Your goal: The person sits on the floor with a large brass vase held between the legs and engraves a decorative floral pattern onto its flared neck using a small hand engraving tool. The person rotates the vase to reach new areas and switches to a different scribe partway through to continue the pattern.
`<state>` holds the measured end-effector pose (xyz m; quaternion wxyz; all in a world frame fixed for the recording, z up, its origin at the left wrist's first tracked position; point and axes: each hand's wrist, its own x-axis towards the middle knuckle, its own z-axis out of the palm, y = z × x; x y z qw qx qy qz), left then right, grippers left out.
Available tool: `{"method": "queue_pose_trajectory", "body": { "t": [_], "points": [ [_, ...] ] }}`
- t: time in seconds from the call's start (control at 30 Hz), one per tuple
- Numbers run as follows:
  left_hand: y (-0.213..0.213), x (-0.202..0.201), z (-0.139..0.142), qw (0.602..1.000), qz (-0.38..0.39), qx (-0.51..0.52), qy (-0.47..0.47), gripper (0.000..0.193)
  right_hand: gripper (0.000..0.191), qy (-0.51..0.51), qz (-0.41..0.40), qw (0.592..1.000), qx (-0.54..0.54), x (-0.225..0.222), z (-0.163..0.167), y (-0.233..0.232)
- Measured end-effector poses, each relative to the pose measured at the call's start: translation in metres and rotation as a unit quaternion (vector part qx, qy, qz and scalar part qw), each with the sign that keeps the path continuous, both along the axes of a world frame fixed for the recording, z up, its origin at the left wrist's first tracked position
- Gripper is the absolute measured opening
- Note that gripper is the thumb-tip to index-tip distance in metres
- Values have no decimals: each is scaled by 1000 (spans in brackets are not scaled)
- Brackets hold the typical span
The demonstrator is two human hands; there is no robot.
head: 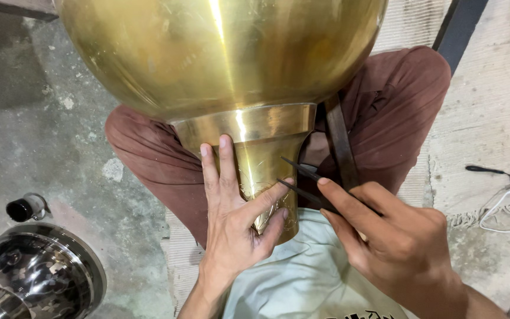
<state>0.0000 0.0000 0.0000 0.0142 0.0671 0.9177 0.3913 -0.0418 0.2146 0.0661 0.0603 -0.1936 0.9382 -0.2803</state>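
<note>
Left hand (pixel 234 221) spread flat, fingers (pixel 226 159) extended upward, right hand (pixel 394 236) curled in a pinch grip

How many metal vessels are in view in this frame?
2. The large brass vessel lies across the person's lap, its neck under the left hand. A dark polished metal vessel sits on the floor at lower left. Others may lie outside the frame.
</note>
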Motion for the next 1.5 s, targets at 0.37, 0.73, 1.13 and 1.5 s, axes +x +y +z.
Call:
{"method": "queue_pose_trajectory", "body": {
  "t": [0.37, 0.73, 1.13, 1.5],
  "points": [
    [-13, 12, 36, 999, 38, 21, 32, 43, 35, 201, 389, 881, 178, -34, 37, -22],
    [-20, 14, 42, 998, 36, 39, 35, 41, 38, 238, 484, 796, 275, -65, 57, -71],
    [-25, 15, 44, 992, 60, 82, 71, 53, 49, 171, 314, 875, 327, -29, 63, -47],
    [-22, 14, 46, 993, 58, 67, 72, 53, 34, 295, 473, 761, 333, -52, 45, -69]
  ]
}}
